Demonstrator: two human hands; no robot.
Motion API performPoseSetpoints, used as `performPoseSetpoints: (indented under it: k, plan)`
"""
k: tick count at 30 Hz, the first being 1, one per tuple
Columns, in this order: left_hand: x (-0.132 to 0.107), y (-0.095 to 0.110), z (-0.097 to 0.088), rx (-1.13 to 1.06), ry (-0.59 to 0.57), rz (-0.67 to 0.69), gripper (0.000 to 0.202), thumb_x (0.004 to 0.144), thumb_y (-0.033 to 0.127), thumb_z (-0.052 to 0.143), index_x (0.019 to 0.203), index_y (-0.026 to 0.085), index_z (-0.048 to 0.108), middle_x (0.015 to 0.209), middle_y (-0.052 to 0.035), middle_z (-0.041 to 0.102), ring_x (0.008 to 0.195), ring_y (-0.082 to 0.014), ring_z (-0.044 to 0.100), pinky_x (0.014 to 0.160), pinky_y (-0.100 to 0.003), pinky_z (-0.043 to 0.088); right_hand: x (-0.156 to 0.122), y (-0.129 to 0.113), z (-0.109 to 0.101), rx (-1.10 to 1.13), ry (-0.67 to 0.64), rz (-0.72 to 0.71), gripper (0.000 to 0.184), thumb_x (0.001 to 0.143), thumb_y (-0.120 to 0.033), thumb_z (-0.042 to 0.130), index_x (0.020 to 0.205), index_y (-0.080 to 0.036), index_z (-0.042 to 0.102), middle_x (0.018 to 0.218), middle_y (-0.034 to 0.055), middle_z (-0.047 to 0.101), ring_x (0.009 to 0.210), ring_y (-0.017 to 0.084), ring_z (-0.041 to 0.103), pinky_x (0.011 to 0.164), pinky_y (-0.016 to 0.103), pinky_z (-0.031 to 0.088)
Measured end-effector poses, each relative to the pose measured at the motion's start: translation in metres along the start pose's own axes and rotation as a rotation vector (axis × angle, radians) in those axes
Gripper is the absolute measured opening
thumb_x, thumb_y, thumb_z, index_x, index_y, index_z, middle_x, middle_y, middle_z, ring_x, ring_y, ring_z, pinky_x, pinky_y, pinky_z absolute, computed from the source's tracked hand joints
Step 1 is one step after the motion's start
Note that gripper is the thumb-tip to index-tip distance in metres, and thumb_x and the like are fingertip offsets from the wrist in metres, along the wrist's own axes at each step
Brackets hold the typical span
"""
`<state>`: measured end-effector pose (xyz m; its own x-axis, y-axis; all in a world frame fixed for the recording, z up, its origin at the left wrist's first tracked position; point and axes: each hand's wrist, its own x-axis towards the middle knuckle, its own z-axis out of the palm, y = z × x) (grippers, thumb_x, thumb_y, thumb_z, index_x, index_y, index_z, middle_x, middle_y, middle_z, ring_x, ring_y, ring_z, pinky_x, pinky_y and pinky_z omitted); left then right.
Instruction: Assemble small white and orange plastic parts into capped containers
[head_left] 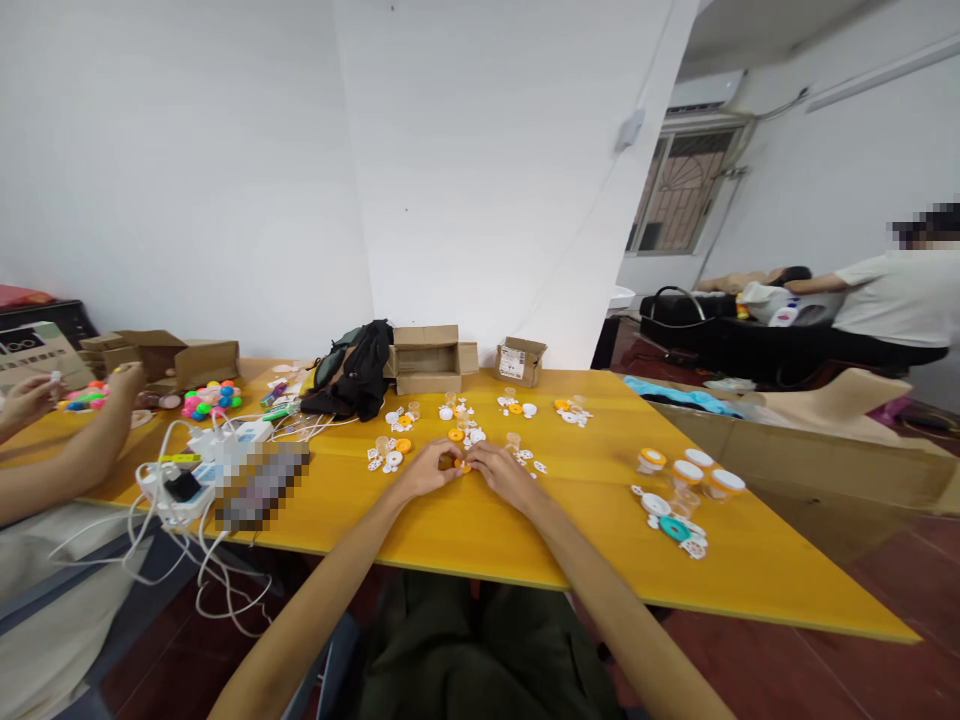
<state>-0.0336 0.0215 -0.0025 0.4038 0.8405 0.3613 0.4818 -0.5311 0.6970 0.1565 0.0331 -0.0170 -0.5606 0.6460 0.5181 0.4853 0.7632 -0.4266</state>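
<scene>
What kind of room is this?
Probably a small workroom where people handle little parts by hand. A long yellow table holds scattered orange and white pieces, open cardboard boxes stand at its back edge, and another person works at the left end.

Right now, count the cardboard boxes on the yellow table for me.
4. Far left: a small box beside a larger open box. Middle: a wide box by the black bag. Right of it: a labelled box. The bag may hide others.
</scene>
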Motion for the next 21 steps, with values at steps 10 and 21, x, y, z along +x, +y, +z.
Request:
performPoseSetpoints:
  k: [10, 21]
  plan:
    - [0.0007, 0.0023, 0.0004, 0.005, -0.008, -0.036, 0.003, 0.076, 0.020, 0.066, 0.079, 0.019, 0.068, 0.089, -0.0029, 0.071, 0.089, -0.0198, 0.061, 0.081, -0.030, 0.048, -0.0016, 0.0028, -0.0014, -0.035, -0.003, 0.014, 0.024, 0.088, -0.007, 0.048, 0.085, -0.020, 0.068, 0.088, 0.0062, 0.068, 0.082, 0.019, 0.064, 0.077, 0.031, 0.052]
    - [0.0014, -0.0024, 0.0012, -0.003, -0.014, -0.038, 0.005, 0.077, 0.017, 0.066, 0.080, 0.019, 0.069, 0.092, -0.0034, 0.072, 0.091, -0.0197, 0.062, 0.082, -0.030, 0.048, -0.0035, 0.0031, -0.0039, -0.162, -0.024, -0.010, 0.024, 0.090, -0.010, 0.047, 0.085, -0.020, 0.068, 0.086, 0.0068, 0.067, 0.084, 0.020, 0.062, 0.078, 0.033, 0.050]
